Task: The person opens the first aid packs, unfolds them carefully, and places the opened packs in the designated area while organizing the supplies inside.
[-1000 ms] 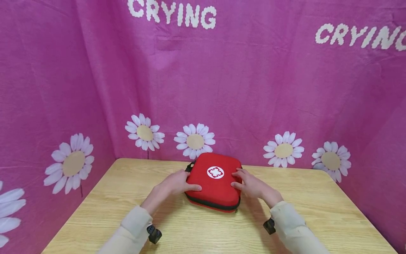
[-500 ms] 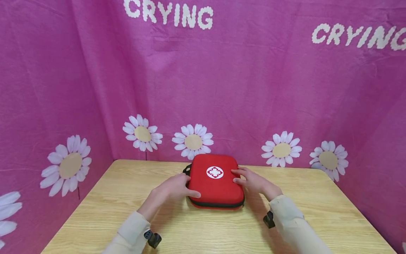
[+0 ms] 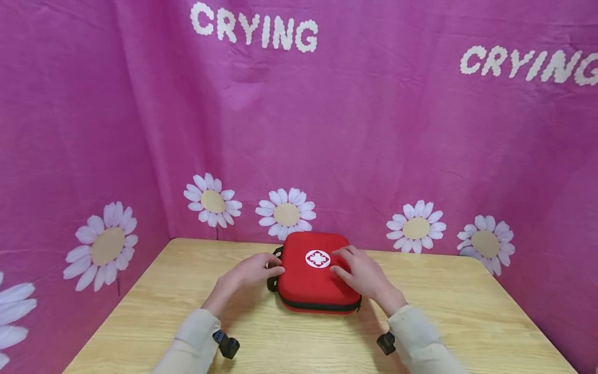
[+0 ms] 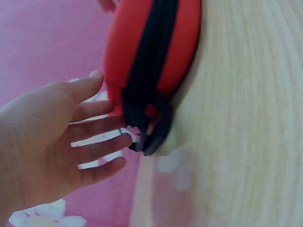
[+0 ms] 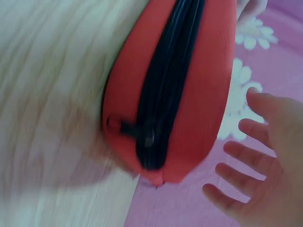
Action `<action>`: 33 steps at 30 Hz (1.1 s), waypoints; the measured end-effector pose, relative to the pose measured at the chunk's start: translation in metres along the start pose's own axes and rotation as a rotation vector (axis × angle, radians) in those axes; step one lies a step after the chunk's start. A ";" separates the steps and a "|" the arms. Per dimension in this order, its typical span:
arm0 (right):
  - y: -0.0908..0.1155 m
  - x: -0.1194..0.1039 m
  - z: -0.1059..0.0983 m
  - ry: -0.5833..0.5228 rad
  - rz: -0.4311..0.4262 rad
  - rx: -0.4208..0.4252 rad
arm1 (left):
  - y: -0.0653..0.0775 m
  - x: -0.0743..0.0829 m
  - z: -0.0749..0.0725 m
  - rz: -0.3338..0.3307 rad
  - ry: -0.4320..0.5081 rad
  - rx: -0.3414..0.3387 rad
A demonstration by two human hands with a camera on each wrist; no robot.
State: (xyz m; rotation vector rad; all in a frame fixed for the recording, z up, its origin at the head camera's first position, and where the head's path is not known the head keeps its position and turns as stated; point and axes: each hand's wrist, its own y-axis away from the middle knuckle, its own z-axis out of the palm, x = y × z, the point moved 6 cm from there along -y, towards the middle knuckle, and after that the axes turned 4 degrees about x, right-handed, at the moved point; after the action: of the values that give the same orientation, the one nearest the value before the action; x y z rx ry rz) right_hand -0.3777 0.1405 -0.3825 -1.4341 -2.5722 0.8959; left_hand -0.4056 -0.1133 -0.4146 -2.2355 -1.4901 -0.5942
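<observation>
A red zippered first-aid case (image 3: 313, 285) with a white emblem lies flat near the back of the wooden table. Its black carry handle (image 3: 273, 283) is on the left side, and a black zipper (image 5: 165, 90) runs around its edge. My left hand (image 3: 252, 269) is beside the handle with its fingers spread, fingertips right at the handle in the left wrist view. Above the case's right part my right hand (image 3: 362, 270) hovers, fingers loosely spread and apart from the case in the right wrist view. A zipper pull (image 5: 128, 128) hangs near the case's corner.
The light wooden table (image 3: 299, 348) extends in front of the case and to both sides. A pink curtain (image 3: 327, 130) with daisies and white lettering stands right behind the table and along its sides. Each sleeve carries a black wrist camera (image 3: 226, 345).
The case has turned until its front edge faces me more squarely. My left thumb has come off its top, and my right hand has lifted away from its right side.
</observation>
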 end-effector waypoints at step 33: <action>0.010 -0.076 0.061 0.135 -0.081 -0.111 | -0.015 -0.012 0.015 -0.042 0.258 0.302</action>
State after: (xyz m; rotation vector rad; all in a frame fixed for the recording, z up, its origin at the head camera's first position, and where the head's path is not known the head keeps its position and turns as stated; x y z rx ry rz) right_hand -0.3465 0.0561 -0.4212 -1.3538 -2.5950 0.6321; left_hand -0.4212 -0.1090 -0.4324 -1.8287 -1.3944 -0.5994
